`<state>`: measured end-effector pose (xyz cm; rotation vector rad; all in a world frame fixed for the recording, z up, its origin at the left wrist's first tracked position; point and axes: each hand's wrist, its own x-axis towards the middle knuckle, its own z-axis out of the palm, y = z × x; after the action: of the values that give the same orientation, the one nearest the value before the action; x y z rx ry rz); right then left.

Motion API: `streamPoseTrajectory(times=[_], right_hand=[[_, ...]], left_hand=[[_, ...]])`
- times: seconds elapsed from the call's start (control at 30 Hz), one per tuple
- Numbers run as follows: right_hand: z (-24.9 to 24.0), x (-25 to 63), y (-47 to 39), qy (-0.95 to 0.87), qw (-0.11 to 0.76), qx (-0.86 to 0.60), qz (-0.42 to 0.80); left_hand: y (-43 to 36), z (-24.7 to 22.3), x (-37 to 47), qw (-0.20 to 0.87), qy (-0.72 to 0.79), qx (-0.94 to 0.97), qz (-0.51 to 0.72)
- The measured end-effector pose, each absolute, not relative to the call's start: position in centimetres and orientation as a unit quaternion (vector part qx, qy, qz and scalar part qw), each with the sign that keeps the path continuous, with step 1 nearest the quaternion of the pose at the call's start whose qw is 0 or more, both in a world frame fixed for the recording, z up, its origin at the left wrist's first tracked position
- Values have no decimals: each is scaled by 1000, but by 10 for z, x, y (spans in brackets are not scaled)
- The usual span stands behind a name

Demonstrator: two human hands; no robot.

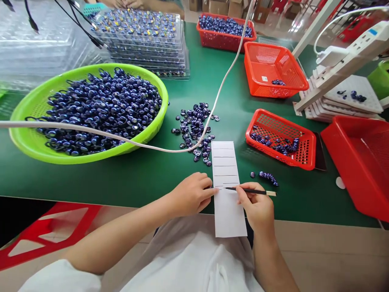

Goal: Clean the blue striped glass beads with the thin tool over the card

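A white paper strip (230,211) with several dark horizontal lines lies over the table's front edge. My right hand (257,202) grips a thin black tool (253,190) with a pale end, its tip touching the strip. At the strip's left edge, my left hand (194,194) has its fingers closed, one fingertip on the paper; a small dark piece seems to be between the fingers, too hidden to name. Just beyond lies a loose pile of dark blue shiny pieces (196,121). A short row of similar pieces (269,177) sits right of the strip.
A green basket (162,109) full of dark blue pieces stands left. Red baskets (310,158) (276,91) and a red bin (352,170) are at right. A white cable (225,77) hangs across the view. Stacked clear trays (152,61) stand behind; another person's hands (130,4) show beyond.
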<state>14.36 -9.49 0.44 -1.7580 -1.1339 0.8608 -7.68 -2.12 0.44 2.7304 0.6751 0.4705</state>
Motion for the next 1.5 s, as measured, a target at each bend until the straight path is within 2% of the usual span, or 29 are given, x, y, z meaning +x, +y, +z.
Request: streamPoseTrajectory(times=[0.43, 0.63, 0.83, 1.23, 1.5], right_hand=[[4, 140, -93, -465, 417, -702, 343], [4, 139, -97, -496, 442, -679, 312], [0, 140, -100, -466, 464, -673, 339], [3, 138, -95, -470, 431, -694, 334], [1, 145, -100, -403, 515, -640, 403]], left_hand=[[-20, 5, -74, 137, 223, 953, 155], [-20, 4, -74, 141, 224, 952, 155], [-20, 4, -74, 147, 228, 949, 159], [-21, 2, -74, 156, 236, 947, 150], [-21, 1, -75, 163, 236, 941, 178]])
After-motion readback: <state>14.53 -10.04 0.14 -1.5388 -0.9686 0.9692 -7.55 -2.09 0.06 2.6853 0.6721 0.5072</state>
